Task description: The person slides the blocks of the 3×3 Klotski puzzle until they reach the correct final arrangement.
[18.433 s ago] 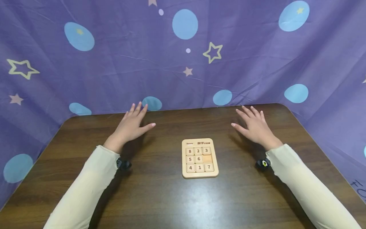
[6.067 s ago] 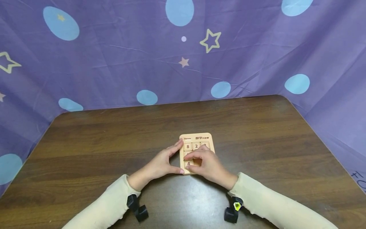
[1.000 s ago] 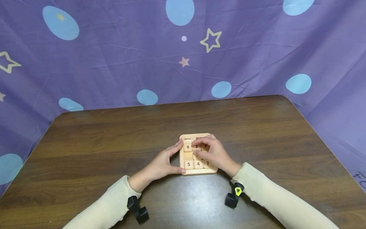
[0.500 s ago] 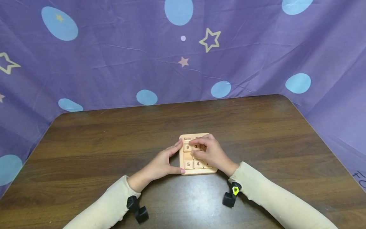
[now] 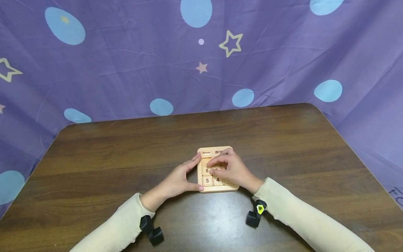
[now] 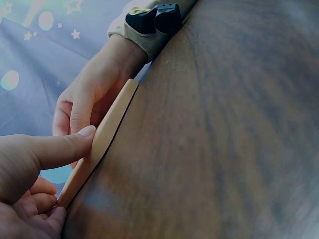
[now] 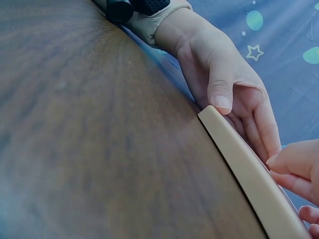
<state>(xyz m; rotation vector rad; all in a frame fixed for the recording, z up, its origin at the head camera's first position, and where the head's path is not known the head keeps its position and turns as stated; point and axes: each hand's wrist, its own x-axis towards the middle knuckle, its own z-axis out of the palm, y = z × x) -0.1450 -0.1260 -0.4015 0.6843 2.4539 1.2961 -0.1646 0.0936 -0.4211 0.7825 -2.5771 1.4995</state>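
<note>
A pale wooden sliding number puzzle lies flat on the table. My left hand holds its left side, thumb at the near corner and fingers along the edge farther up. Over the tiles bends my right hand, index fingertip and thumb tip at the 8 tile in the left column's middle row. Bare slot shows above that tile. Below it sit the 5 tile and the 4 tile. My right hand covers much of the upper and right tiles. The left wrist view shows the puzzle's edge side-on.
The dark wooden table extends around the puzzle on all sides. Behind it hangs a purple curtain with stars and blue spots. Black wrist cameras sit below both cuffs, close over the tabletop.
Since half a second ago, the 8 tile has slid from the top left slot down to the middle row, with my right fingertips following. My left hand stays put. Much earlier, both hands were off the puzzle.
</note>
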